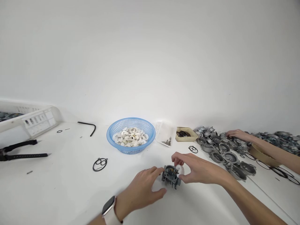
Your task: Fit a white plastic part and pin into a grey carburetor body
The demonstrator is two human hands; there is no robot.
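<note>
Steadying carburetor body (171,175), left hand (142,187); right hand (199,170) pinching white float (181,169).

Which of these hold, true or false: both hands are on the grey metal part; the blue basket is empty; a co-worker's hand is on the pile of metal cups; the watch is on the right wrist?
1. Both hands are on the grey metal part. True: the left hand and the right hand hold it from either side.
2. The blue basket is empty. False: it holds white pieces.
3. A co-worker's hand is on the pile of metal cups. True.
4. The watch is on the right wrist. False: it is on the left wrist.
</note>
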